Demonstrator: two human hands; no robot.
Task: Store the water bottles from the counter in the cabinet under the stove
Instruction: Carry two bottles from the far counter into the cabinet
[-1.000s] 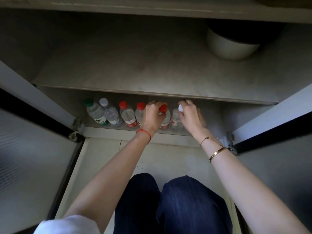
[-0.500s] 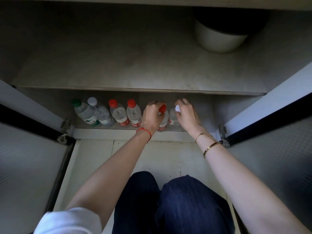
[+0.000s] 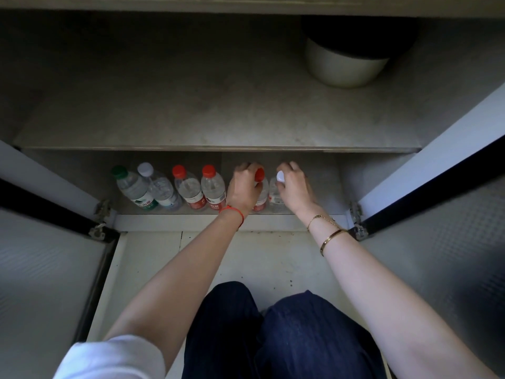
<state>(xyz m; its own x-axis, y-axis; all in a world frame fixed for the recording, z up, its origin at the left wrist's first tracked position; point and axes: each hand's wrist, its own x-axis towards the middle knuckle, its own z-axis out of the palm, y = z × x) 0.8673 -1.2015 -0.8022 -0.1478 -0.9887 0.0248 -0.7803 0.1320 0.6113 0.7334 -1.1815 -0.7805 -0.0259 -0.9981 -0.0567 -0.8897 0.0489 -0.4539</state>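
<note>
Along the lower shelf (image 3: pixel 314 184) of the cabinet stand six bottles in a row. From the left: a green-cap bottle (image 3: pixel 134 188), a white-cap one (image 3: pixel 159 188) touching it, then two red-cap bottles (image 3: pixel 190 191) side by side. These four stand free of my hands.

Next comes my left hand (image 3: pixel 243 187), fingers curled around the neck and shoulder of a fifth, red-capped bottle (image 3: pixel 259 187), closed on it just below the cap. Just beside it, my right hand (image 3: pixel 293 187) is wrapped round the neck of the sixth bottle (image 3: pixel 275 194), its white cap showing at my thumb. Both bottles seem to stand on the shelf; I cannot see their bases clearly.

They look full, so I judge them fairly heavy for their size, with thin plastic walls that give if squeezed at the middle and a smooth label that may slip. The neck and shoulder are the stiffest part and the ridged cap stops my fingers sliding off, so that is where I hold, and I set them down upright.

Against the frame half a second back, little differs: my hands stay on the same two bottles and the row is unchanged. Only the view has shifted slightly, and the pot (image 3: pixel 347 64) on the upper shelf sits much as before.
</note>
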